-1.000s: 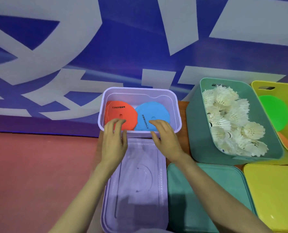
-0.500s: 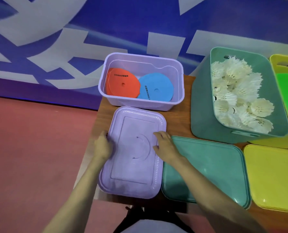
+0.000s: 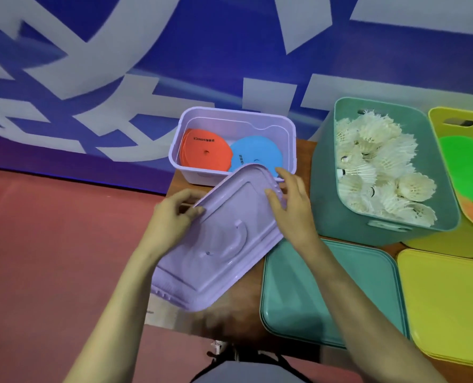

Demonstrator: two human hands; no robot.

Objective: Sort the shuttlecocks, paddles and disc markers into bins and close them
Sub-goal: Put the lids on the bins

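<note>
The purple bin [image 3: 290,139] stands open at the table's back left, with orange disc markers [image 3: 205,154] and a blue one [image 3: 254,153] inside. The purple lid [image 3: 221,244] is lifted off the table and tilted, its far end over the bin's front wall. My left hand [image 3: 172,217] grips the lid's left edge, thumb on top. My right hand [image 3: 290,205] holds its right edge near the far corner. The green bin [image 3: 326,189] is full of white shuttlecocks [image 3: 376,167]. The yellow bin [image 3: 437,117] holds a green paddle [image 3: 464,167] and an orange one.
A green lid [image 3: 321,294] and a yellow lid [image 3: 450,308] lie flat on the wooden table [image 3: 238,319] in front of their bins. The table's left edge drops to a red floor [image 3: 50,258]. A blue and white banner stands behind.
Both hands came back from the purple bin, took the purple lid by its sides, and have now lifted and tilted it toward the bin.
</note>
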